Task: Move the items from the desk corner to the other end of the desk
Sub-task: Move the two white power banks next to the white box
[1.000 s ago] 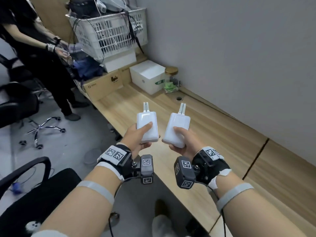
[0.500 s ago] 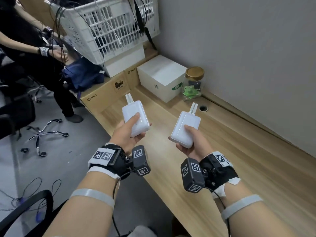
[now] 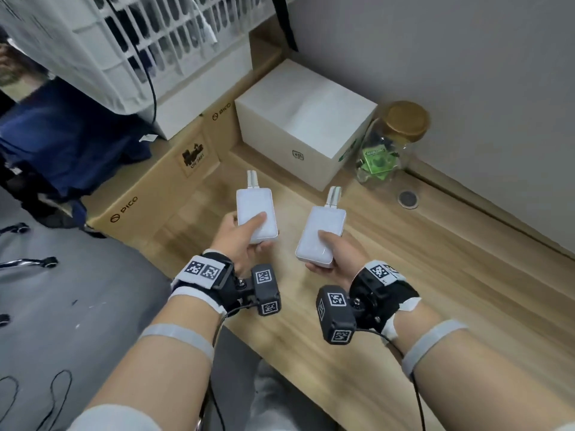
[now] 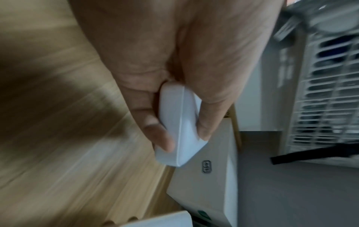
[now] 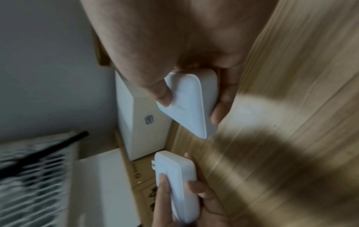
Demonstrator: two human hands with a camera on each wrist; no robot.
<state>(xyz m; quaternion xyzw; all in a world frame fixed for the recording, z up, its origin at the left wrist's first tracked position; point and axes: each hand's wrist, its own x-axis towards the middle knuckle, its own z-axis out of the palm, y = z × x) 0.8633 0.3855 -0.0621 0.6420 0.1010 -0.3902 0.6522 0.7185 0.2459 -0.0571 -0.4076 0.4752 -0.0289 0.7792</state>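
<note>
Two white power adapters with folded-out prongs are held above the wooden desk (image 3: 435, 259). My left hand (image 3: 239, 237) grips the left adapter (image 3: 255, 209), thumb on top and fingers underneath; in the left wrist view the adapter (image 4: 180, 130) sits pinched between thumb and fingers. My right hand (image 3: 333, 256) grips the right adapter (image 3: 323, 231) the same way, which the right wrist view confirms on that adapter (image 5: 190, 102), with the left adapter (image 5: 174, 182) below it. Both adapters point toward the desk's far end.
A white box (image 3: 301, 126) and a glass jar with a gold lid (image 3: 389, 141) stand against the grey wall. Cardboard boxes (image 3: 149, 188), a white basket (image 3: 124, 42) and blue cloth (image 3: 62, 141) crowd the desk's far end. A cable hole (image 3: 408, 199) lies near the wall.
Both hands have carried the adapters along the desk toward the white box and jar, which now sit much nearer. The grips have not changed.
</note>
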